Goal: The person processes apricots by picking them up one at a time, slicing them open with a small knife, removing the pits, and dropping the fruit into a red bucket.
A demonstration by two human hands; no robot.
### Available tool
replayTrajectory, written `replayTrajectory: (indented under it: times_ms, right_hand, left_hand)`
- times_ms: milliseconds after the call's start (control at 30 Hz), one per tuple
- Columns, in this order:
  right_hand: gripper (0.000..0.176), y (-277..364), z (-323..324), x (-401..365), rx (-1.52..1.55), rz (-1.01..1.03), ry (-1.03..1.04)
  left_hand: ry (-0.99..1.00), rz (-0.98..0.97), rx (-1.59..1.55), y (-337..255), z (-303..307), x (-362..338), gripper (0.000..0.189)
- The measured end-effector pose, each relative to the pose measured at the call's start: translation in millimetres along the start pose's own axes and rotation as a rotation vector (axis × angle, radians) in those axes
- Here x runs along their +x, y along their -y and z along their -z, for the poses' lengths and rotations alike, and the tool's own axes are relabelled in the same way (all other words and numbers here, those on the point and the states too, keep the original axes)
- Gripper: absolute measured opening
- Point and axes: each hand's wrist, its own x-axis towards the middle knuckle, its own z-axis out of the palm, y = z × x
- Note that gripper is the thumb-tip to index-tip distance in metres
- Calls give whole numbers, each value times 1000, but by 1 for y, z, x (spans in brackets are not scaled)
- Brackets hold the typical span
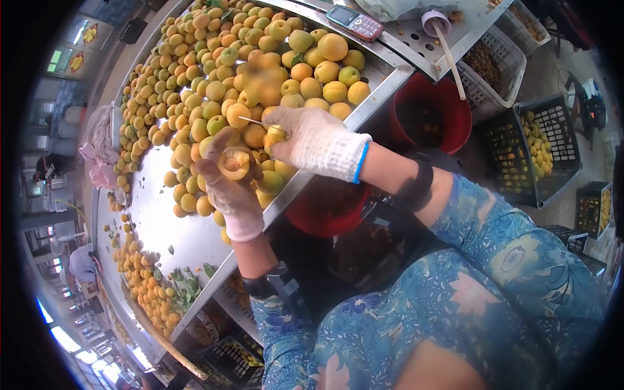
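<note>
My left hand (232, 195), in a worn glove, is closed around a cut apricot half (234, 163); its open face shows the brown pit in the middle. My right hand (311, 140), in a white knit glove with a blue edge, grips a small knife whose thin blade (250, 120) points left. Against the fingers of that same hand is another piece of apricot (276, 135). Both hands are just above the near edge of a large heap of whole apricots (214, 91), yellow-orange with some greenish ones. The knife's handle is hidden in the glove.
The heap lies on a metal table (156, 195) with a raised rim. A mobile phone (355, 23) rests at the far edge. Red buckets (448, 123) stand below the rim, and black crates (539, 153) with fruit sit on the floor. Leaves (187, 289) lie beside more apricots.
</note>
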Motion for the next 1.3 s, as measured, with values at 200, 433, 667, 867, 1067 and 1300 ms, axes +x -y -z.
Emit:
replayTrajectory:
  times_ms: [200, 433, 667, 867, 1067, 1300]
  right_hand:
    - [29, 33, 33, 4, 838, -217, -43]
    - [29, 22, 56, 17, 1616, -171, -205]
    - [30, 20, 65, 16, 1654, -1, -331]
    - [31, 29, 67, 10, 1591, 10, -348]
    - [35, 30, 60, 11, 1634, -11, -202]
    - [31, 16, 59, 16, 2003, -218, -96]
  left_hand:
    - [7, -202, 240, 14, -1, 13, 95]
    - [249, -202, 483, -5, -28, -1, 91]
    - [268, -130, 572, 10, -24, 3, 84]
    - [223, -117, 570, -6, -52, -13, 71]
    - [311, -87, 506, 10, -32, -7, 29]
    - [171, -385, 695, 13, -44, -18, 20]
